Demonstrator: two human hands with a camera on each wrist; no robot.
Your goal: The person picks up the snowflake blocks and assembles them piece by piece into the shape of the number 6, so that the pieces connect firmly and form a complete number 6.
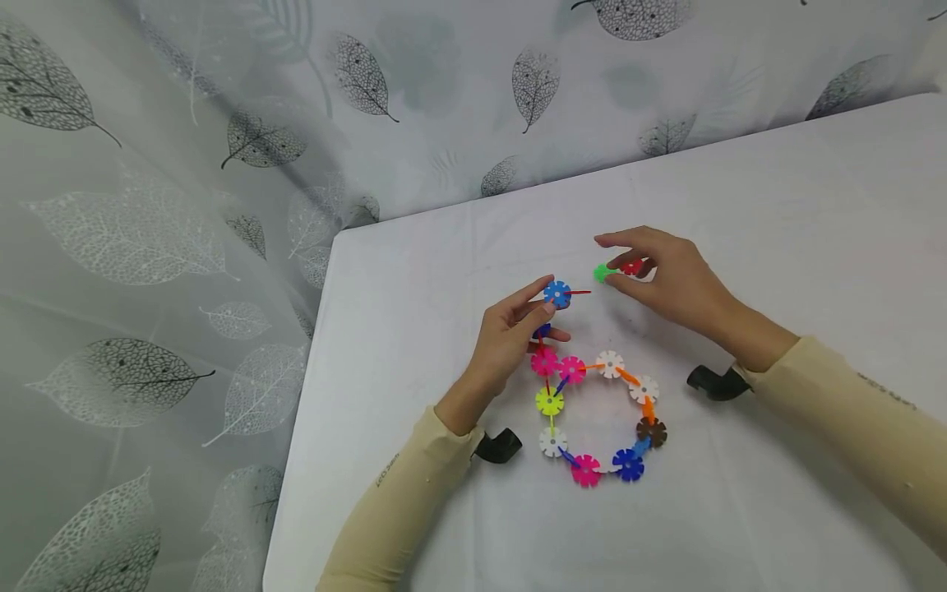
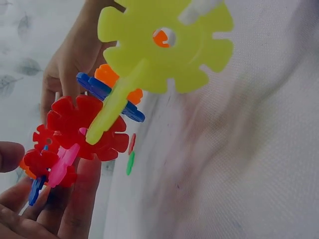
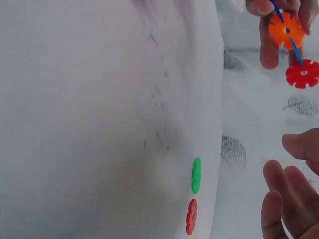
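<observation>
In the head view my left hand [image 1: 506, 337] pinches the upper end of a string of interlocking notched plastic discs, at a light-blue disc [image 1: 557, 294] with a red disc [image 1: 579, 293] slotted in edge-on. From there the string runs down to a ring of joined discs, among them a yellow disc [image 1: 550, 401] and a brown disc [image 1: 652, 432]. My right hand [image 1: 676, 275] hovers over a loose green disc [image 3: 196, 175] and a loose red disc [image 3: 191, 217] on the table. Its thumb and fingers stand apart and hold nothing in the right wrist view.
A white-covered table [image 1: 414, 345] lies under everything, its far edge meeting a leaf-print curtain [image 1: 444, 99]. The ring of discs lies between my forearms. Black curved pieces [image 1: 499, 446] stick out at both sleeve cuffs.
</observation>
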